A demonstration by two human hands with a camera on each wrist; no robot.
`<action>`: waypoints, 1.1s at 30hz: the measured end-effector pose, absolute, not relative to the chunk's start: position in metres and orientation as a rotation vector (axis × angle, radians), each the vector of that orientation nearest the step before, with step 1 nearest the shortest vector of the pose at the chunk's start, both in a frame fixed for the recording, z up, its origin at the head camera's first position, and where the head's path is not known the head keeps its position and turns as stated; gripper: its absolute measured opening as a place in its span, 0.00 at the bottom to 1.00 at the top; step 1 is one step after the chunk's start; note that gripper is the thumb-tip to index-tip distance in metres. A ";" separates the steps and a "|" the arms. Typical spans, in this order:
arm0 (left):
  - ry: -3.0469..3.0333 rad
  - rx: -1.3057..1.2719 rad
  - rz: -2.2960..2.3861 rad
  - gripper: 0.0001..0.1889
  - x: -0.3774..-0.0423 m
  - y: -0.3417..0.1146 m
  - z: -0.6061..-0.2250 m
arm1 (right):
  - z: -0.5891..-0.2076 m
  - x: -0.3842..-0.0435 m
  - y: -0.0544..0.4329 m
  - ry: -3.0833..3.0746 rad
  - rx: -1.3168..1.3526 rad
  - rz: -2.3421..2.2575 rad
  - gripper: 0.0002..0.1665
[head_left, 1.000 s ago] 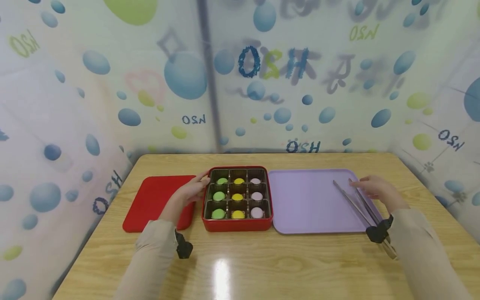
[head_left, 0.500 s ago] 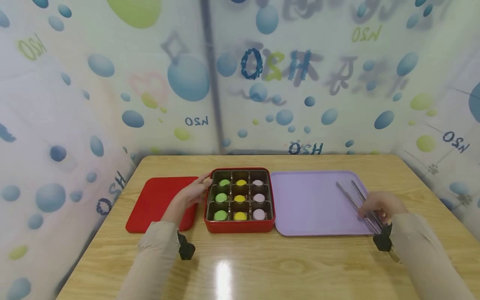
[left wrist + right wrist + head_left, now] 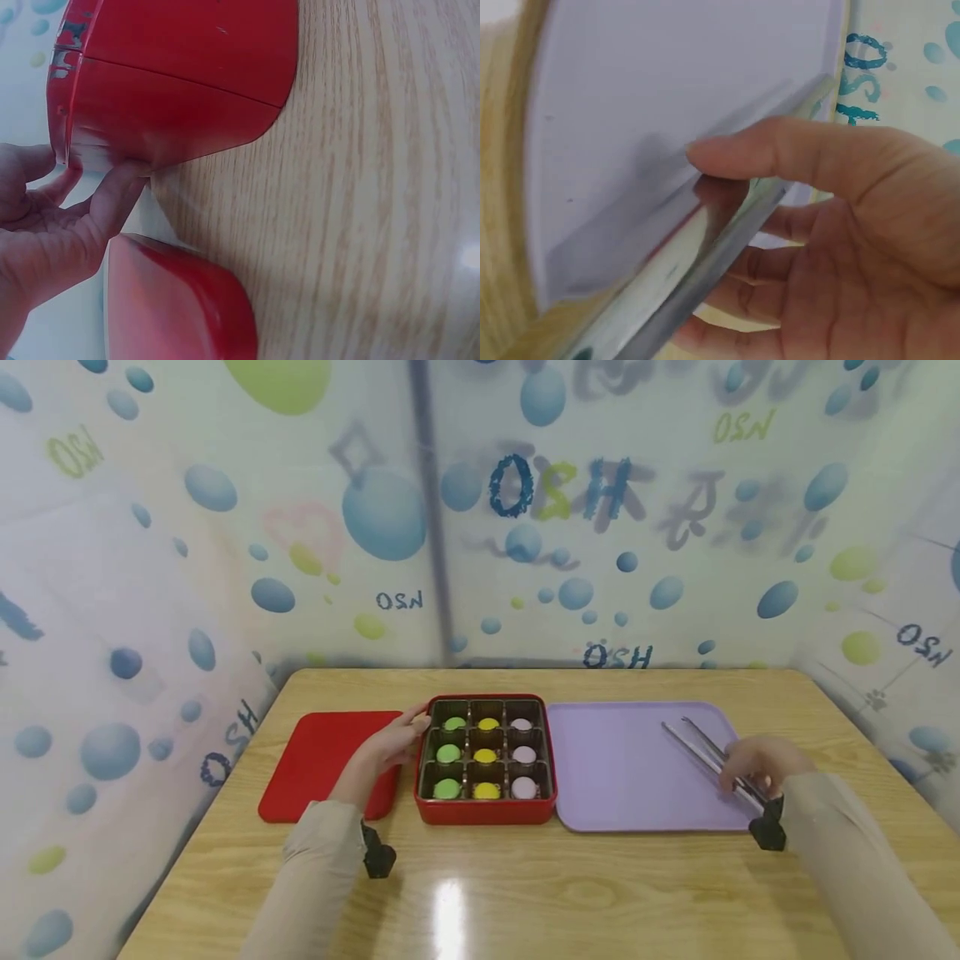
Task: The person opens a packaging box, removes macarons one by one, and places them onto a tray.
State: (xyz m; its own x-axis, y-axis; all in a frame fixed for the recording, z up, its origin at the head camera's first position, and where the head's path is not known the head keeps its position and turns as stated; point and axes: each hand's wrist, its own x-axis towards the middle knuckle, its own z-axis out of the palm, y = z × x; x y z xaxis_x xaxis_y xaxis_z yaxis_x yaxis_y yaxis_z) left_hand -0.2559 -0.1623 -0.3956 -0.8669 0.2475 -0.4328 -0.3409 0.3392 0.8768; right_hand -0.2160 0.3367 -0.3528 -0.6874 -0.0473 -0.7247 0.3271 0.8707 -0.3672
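Note:
A red box (image 3: 486, 813) holds a dark divided insert with green, yellow and pale pink macarons (image 3: 486, 756) in three columns. My left hand (image 3: 386, 745) touches the box's left side; in the left wrist view the thumb (image 3: 120, 191) lies against its wall and the other fingers are up near the rim. My right hand (image 3: 768, 762) grips metal tongs (image 3: 690, 747) over the right part of a lilac tray (image 3: 615, 768). In the right wrist view the thumb lies over the tongs (image 3: 686, 281) and the other fingers are beneath. The tongs' tips point away, slightly apart; their rear end is hidden by the sleeve.
A flat red lid (image 3: 322, 752) lies left of the box, partly behind my left forearm. Lilac tray and box stand side by side on the wooden table (image 3: 570, 893). A patterned curtain (image 3: 480, 568) hangs behind the table's back edge.
My right hand has come down from the tongs' tips towards me and taken hold of them. The tongs have shifted left, with their tips closer together. The left hand stays at the box.

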 end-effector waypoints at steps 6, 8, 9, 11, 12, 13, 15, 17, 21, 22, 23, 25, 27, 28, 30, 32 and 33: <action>2.112 -0.084 1.571 0.28 -0.255 -0.161 -0.395 | -0.344 -0.229 0.326 2.215 0.052 -0.572 0.45; 2.112 -0.089 1.572 0.28 -0.255 -0.161 -0.395 | -0.340 -0.233 0.318 2.217 -0.009 -0.538 0.48; 2.111 -0.091 1.572 0.28 -0.256 -0.161 -0.395 | -0.339 -0.235 0.315 2.222 -0.034 -0.518 0.48; 2.109 -0.103 1.571 0.28 -0.257 -0.161 -0.395 | -0.335 -0.239 0.307 2.235 -0.084 -0.480 0.48; 2.110 -0.108 1.569 0.28 -0.257 -0.162 -0.395 | -0.334 -0.240 0.303 2.242 -0.108 -0.458 0.48; 2.110 -0.110 1.569 0.28 -0.258 -0.162 -0.395 | -0.332 -0.242 0.299 2.249 -0.131 -0.437 0.48; 2.101 -0.110 1.576 0.28 -0.259 -0.161 -0.395 | -0.329 -0.245 0.291 2.257 -0.173 -0.417 0.47; 2.092 -0.111 1.585 0.28 -0.259 -0.161 -0.395 | -0.326 -0.249 0.284 2.269 -0.213 -0.395 0.47; 2.071 -0.114 1.612 0.28 -0.258 -0.160 -0.394 | -0.319 -0.257 0.269 2.305 -0.300 -0.360 0.47; 2.073 -0.111 1.612 0.28 -0.258 -0.160 -0.394 | -0.317 -0.259 0.265 2.315 -0.317 -0.349 0.46; 2.074 -0.111 1.612 0.28 -0.258 -0.160 -0.393 | -0.314 -0.261 0.260 2.333 -0.341 -0.341 0.46; 2.075 -0.110 1.614 0.28 -0.257 -0.159 -0.393 | -0.308 -0.264 0.251 2.367 -0.401 -0.320 0.44; 2.072 -0.106 1.619 0.28 -0.257 -0.159 -0.393 | -0.302 -0.268 0.241 2.397 -0.437 -0.312 0.43; 2.070 -0.108 1.623 0.28 -0.257 -0.159 -0.393 | -0.299 -0.270 0.236 2.407 -0.449 -0.317 0.42; 2.066 -0.113 1.632 0.28 -0.257 -0.159 -0.394 | -0.295 -0.273 0.226 2.429 -0.488 -0.316 0.41; 2.073 -0.104 1.624 0.28 -0.256 -0.160 -0.394 | -0.292 -0.276 0.215 2.443 -0.490 -0.318 0.40; 2.073 -0.110 1.625 0.28 -0.256 -0.160 -0.395 | -0.291 -0.276 0.209 2.449 -0.500 -0.313 0.40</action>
State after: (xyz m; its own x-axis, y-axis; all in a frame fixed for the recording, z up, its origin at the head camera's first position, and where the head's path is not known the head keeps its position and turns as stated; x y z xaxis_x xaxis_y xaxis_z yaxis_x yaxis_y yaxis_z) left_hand -0.2558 -0.1598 -0.3948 -0.8717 0.2368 -0.4290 -0.3602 0.2840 0.8886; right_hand -0.2763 0.2093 -0.2911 -0.7412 -0.4222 -0.5219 -0.2772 0.9006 -0.3349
